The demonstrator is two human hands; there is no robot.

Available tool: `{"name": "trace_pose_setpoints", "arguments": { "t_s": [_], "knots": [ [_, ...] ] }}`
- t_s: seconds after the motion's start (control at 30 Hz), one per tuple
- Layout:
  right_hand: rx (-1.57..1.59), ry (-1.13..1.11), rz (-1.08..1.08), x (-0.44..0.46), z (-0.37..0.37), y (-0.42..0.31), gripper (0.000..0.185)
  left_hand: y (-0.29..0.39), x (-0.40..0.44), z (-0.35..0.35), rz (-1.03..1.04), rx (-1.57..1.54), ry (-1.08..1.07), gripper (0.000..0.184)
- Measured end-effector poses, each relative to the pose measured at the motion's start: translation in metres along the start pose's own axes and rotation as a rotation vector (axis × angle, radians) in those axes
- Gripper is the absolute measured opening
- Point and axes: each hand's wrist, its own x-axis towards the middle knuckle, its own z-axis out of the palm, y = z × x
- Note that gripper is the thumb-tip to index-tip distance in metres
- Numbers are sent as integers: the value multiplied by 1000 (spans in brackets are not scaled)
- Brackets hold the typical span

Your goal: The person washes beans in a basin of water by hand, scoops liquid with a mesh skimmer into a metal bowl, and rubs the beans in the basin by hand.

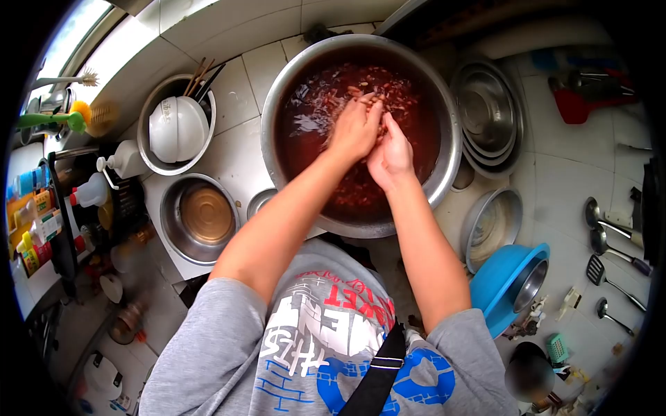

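A large steel basin (271, 149) holds dark red water with many small pinkish pieces, which look like peanuts (355, 91). Over the water, my left hand (356, 127) and my right hand (392, 154) are pressed together. Several of the peanuts show at the fingertips. My left hand is curled over them from the left, its fingers bent. From the right, my right hand cups against it, palm turned inward. What lies between the palms is hidden.
Left of the basin are a steel bowl (142, 132) with white bowls and chopsticks, and a steel pot (166, 220). To the right sit nested steel basins (517, 118), a shallow metal pan (515, 208) and a blue basin (494, 286). Ladles (614, 229) hang farther right.
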Motion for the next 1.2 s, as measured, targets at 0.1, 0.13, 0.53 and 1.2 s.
{"name": "trace_pose_setpoints", "arguments": {
  "t_s": [0.1, 0.13, 0.53, 1.2],
  "knots": [
    [-504, 79, -185, 13, -40, -26, 39, -5, -4, -29, 129, 411, 96, 41],
    [-764, 99, -343, 23, -54, -33, 41, -10, -1, -38, 140, 481, 158, 42],
    [-777, 631, -360, 68, -78, 5, 49, -45, 15, -4, -575, -74, 231, 66],
    [-375, -166, -341, 1, 5, 13, 66, 30, 6, 16, -219, -805, 81, 55]
  ]
}}
